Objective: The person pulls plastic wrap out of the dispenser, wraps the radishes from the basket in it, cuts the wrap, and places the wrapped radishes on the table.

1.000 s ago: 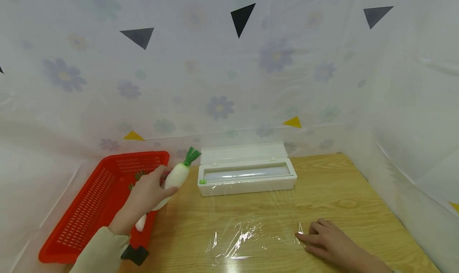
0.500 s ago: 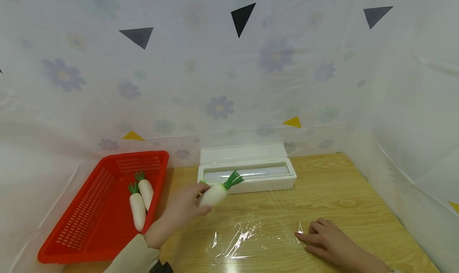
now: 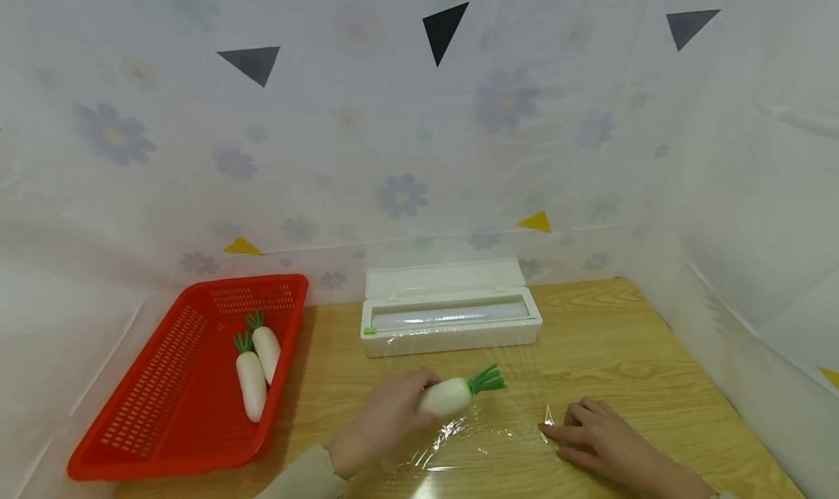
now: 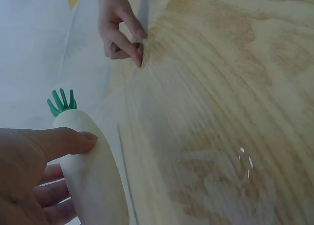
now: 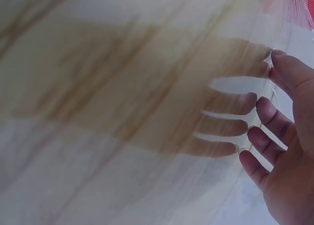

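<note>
My left hand [image 3: 387, 415] grips a white radish [image 3: 447, 397] with a green leafy top, held above the clear plastic wrap [image 3: 452, 448] spread on the table. In the left wrist view my thumb lies across the radish [image 4: 93, 171], with the fingers behind it. My right hand [image 3: 606, 441] rests at the wrap's right edge. Its fingertips press the film onto the wood, as the right wrist view shows of this hand [image 5: 284, 131]. The film comes from a white wrap dispenser box [image 3: 452, 340], its lid raised and the roll [image 3: 452, 315] inside.
To the left stands a red perforated plastic basket [image 3: 177, 441] with two more white radishes [image 3: 251, 386] in it. A green cutter slider [image 3: 370, 331] sits at the box's left end. Patterned sheeting [image 3: 406, 135] hangs behind and beside the wooden table [image 3: 655, 353].
My left hand has carried the radish from over the basket rightward and toward me, over the plastic wrap. The radish has tilted closer to level. My right hand has stayed in place.
</note>
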A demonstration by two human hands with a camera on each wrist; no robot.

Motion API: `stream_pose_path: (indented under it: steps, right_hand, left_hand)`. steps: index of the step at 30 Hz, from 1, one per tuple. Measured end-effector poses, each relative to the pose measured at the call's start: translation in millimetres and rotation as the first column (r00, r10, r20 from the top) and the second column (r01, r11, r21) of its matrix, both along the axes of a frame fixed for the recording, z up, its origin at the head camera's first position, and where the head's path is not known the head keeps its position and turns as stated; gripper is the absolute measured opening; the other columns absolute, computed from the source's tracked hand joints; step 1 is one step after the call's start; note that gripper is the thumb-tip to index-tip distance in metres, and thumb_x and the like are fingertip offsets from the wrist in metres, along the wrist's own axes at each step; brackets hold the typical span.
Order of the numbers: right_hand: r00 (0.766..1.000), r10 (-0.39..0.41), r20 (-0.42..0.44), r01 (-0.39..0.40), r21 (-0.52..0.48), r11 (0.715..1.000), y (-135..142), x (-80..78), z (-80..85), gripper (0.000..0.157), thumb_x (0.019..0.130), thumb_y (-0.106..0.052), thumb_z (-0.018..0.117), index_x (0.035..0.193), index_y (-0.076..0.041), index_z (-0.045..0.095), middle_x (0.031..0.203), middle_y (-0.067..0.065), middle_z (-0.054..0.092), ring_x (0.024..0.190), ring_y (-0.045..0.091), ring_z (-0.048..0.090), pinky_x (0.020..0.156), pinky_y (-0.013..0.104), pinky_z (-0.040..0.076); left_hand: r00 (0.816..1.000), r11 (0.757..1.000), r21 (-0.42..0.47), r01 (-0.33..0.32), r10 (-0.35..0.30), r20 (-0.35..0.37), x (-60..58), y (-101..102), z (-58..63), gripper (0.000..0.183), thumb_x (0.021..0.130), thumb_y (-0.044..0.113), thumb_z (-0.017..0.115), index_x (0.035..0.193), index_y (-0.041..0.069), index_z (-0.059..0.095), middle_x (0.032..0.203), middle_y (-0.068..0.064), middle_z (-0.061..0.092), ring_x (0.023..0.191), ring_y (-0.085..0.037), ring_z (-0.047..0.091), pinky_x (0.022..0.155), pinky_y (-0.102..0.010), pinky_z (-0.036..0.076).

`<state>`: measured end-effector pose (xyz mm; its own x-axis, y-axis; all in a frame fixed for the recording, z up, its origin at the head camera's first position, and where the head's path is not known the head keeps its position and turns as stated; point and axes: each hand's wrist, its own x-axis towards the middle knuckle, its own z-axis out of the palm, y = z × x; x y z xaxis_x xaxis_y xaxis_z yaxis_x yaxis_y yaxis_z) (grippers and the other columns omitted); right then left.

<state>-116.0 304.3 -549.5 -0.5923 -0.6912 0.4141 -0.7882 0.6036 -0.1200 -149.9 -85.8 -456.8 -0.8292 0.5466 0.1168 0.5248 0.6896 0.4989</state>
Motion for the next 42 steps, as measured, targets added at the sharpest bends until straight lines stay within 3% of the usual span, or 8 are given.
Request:
stream_pose_path:
  steps: [5, 11, 16, 32, 42]
  right_hand:
    - [1.0, -0.004, 0.008, 0.004, 0.011, 1.0, 0, 0.7, 2.1, 0.04, 0.09, -0.033, 0.082, 0.129, -0.027, 0.075, 0.096, -0.025, 0.047, 0.087, -0.003, 0.036, 0.073, 0.019, 0.031]
    - [1.0, 0.001, 0.02, -0.001, 0.013, 1.0, 0, 0.3, 2.8, 0.039, 0.091, -0.033, 0.081, 0.129, -0.025, 0.076, 0.097, -0.024, 0.049, 0.087, -0.002, 0.036, 0.07, 0.02, 0.032]
    - [1.0, 0.006, 0.005, -0.006, 0.003, 1.0, 1, 0.0, 2.1, 0.038, 0.09, -0.033, 0.082, 0.127, -0.026, 0.077, 0.098, -0.024, 0.05, 0.088, -0.003, 0.037, 0.071, 0.02, 0.033]
    - [1.0, 0.02, 0.006, -0.02, 0.006, 1.0, 2, 0.4, 2.1, 0.037, 0.091, -0.033, 0.08, 0.127, -0.023, 0.077, 0.098, -0.023, 0.05, 0.088, -0.002, 0.037, 0.071, 0.02, 0.033]
    - [1.0, 0.013, -0.018, -0.013, -0.01, 1.0, 2, 0.5, 0.6, 0.037, 0.09, -0.033, 0.082, 0.126, -0.024, 0.078, 0.097, -0.024, 0.048, 0.089, -0.002, 0.037, 0.072, 0.019, 0.034]
  left_hand:
    - [0.999, 0.999, -0.025, 0.046, -0.046, 0.002, 5.6, 18, -12.6, 0.038, 0.081, 0.017, 0.088, 0.115, 0.014, 0.069, 0.106, 0.004, 0.074, 0.091, -0.007, 0.065, 0.08, -0.029, 0.054]
    - [0.994, 0.994, -0.073, 0.087, -0.091, -0.052, 10.6, 33, -22.5, 0.036, 0.082, 0.02, 0.087, 0.114, 0.014, 0.071, 0.104, 0.005, 0.073, 0.091, -0.006, 0.062, 0.078, -0.023, 0.051]
    - [0.996, 0.993, -0.08, 0.084, -0.085, -0.009, 14.0, 41, -25.2, 0.038, 0.082, 0.022, 0.088, 0.115, 0.017, 0.071, 0.106, 0.007, 0.073, 0.093, -0.007, 0.063, 0.076, -0.024, 0.051]
    - [0.994, 0.99, -0.093, 0.109, -0.112, -0.017, 13.9, 46, -39.0, 0.038, 0.084, 0.025, 0.086, 0.119, 0.015, 0.074, 0.115, 0.004, 0.074, 0.102, -0.011, 0.067, 0.085, -0.026, 0.053]
    - [0.988, 0.985, -0.132, 0.109, -0.122, -0.094, 13.0, 44, -40.7, 0.051, 0.08, 0.023, 0.087, 0.128, 0.013, 0.073, 0.119, -0.002, 0.063, 0.109, -0.016, 0.054, 0.091, -0.03, 0.047]
